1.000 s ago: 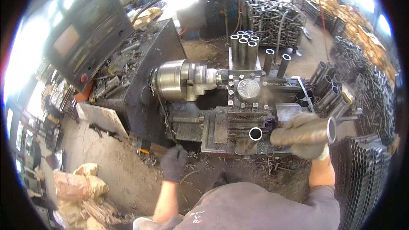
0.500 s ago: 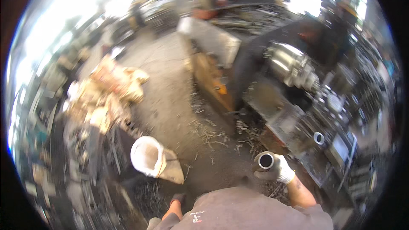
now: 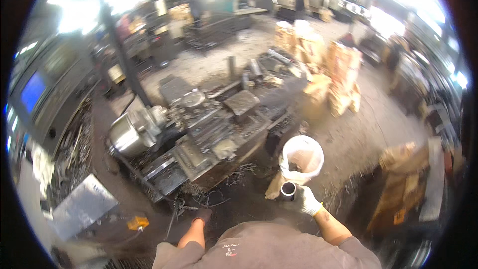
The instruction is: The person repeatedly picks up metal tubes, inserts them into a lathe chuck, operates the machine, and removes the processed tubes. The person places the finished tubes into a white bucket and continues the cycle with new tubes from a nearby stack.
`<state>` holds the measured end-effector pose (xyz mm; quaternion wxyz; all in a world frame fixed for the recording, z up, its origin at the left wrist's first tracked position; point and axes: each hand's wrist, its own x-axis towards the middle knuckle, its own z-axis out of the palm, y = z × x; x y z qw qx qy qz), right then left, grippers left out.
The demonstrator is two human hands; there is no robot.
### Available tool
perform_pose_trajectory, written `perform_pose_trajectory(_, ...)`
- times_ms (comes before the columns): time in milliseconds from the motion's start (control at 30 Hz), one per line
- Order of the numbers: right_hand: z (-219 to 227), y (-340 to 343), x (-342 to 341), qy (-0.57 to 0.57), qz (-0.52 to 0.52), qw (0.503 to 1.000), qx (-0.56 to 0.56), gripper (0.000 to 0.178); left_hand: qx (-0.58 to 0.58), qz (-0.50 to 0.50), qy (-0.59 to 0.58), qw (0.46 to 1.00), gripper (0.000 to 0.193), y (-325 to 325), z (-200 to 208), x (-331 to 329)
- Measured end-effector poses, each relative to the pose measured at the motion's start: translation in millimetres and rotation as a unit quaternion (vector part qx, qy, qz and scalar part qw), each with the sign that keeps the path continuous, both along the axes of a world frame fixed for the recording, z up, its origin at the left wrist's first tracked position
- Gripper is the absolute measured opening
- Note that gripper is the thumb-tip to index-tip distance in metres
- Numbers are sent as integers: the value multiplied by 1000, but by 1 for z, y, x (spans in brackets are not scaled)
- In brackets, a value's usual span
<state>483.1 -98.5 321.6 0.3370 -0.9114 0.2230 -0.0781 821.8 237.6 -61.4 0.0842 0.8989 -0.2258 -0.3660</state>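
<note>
A glove, white with dark, soiled fingers, covers my right hand. It is closed round a short metal tube whose open end faces up. Just beyond the tube stands a white bucket with some dark pieces in the bottom. A brown sack or paper piece lies against the near side of the bucket. My left arm hangs low, and its hand shows as a small dark blur, so its fingers cannot be made out.
A metal lathe with a shiny chuck fills the middle left. Metal shavings litter its foot. Bulky brown bags stand beyond the bucket. At the left are a grey panel and an orange block; at the right, a brown cabinet.
The view has swung left: the bucket and bags now appear farther right, and a different lathe fills the middle left. The tube, still in my right hand, is now close to the bucket.
</note>
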Motion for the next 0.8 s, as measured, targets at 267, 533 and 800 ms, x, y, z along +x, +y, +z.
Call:
perform_pose_trajectory(267,7,-47,214,-106,171,978,53,40,-24,473,-35,880,61,166,-8,-96)
perform_pose_trajectory(533,-30,-95,327,-78,235,969,13,53,15,800,-356,483,67,121,150,-101)
perform_pose_trajectory(800,106,-181,420,-168,540,819,100,25,-46,653,-523,546,59,128,226,-55)
